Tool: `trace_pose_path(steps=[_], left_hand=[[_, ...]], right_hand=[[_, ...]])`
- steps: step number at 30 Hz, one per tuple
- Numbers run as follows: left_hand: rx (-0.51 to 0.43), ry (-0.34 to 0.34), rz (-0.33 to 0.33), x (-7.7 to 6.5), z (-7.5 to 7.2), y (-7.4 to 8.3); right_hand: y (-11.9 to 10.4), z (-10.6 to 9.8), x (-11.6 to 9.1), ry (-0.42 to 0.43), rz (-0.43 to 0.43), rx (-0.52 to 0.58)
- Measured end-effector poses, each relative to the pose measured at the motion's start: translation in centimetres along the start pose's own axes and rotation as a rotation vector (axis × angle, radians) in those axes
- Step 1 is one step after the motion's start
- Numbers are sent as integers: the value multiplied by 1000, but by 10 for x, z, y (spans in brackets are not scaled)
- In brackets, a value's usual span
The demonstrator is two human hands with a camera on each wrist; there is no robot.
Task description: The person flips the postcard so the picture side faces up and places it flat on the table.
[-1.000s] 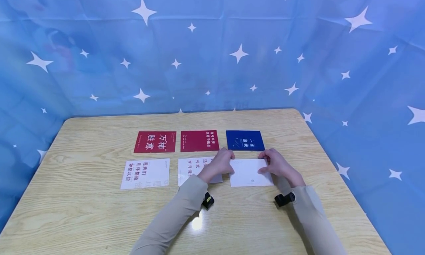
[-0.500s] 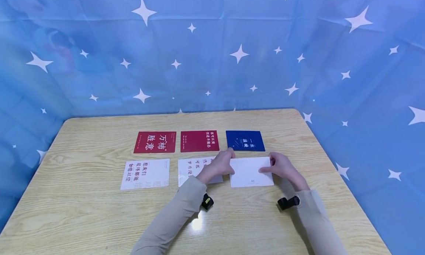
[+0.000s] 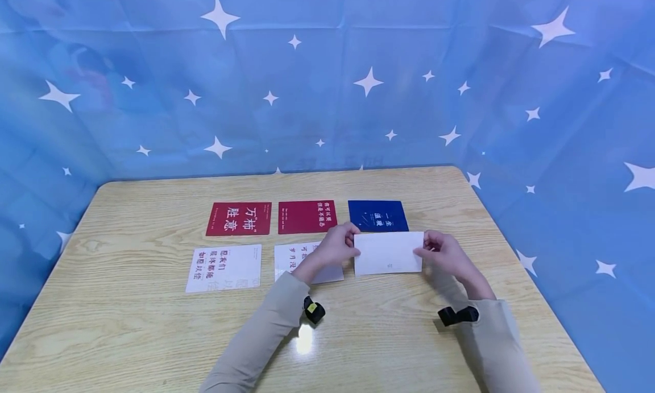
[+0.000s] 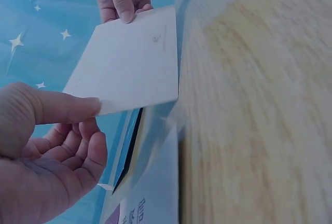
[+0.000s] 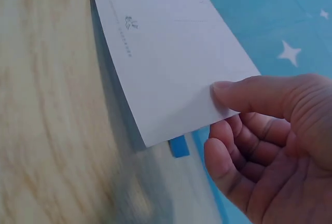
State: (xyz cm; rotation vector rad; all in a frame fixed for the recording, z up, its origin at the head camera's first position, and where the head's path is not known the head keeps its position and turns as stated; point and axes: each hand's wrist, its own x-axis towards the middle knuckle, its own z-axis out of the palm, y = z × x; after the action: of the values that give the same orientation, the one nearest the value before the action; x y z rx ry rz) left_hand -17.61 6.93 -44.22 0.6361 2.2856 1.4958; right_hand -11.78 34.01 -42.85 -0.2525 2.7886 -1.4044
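Between both hands a white postcard is raised off the table and tilted, its nearly blank side with a small printed mark facing me. My left hand pinches its left edge, thumb on the face and fingers behind, as the left wrist view shows of the card. At the opposite edge my right hand pinches it the same way; in the right wrist view the thumb presses the face. A white card with dark characters lies partly hidden under the left hand. Just behind the raised card is a blue card.
Two red cards, one at left and one in the middle, lie in the back row. Another white lettered card lies front left. Behind the wooden table hangs a blue star-patterned cloth.
The white postcard has come up off the table and tilted toward me. My right hand has slid to its right edge and moved right; both hands have risen with it.
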Motion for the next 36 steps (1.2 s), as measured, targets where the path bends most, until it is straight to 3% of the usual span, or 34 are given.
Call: trace_pose_path(steps=[8, 26, 36], left_hand=[[-72, 35, 62, -2, -5, 0], [-34, 39, 89, -3, -10, 1], [-69, 31, 108, -7, -12, 3]], right_hand=[[-2, -1, 0, 32, -56, 63], [-2, -2, 1, 0, -57, 53], [-3, -7, -3, -5, -56, 82]])
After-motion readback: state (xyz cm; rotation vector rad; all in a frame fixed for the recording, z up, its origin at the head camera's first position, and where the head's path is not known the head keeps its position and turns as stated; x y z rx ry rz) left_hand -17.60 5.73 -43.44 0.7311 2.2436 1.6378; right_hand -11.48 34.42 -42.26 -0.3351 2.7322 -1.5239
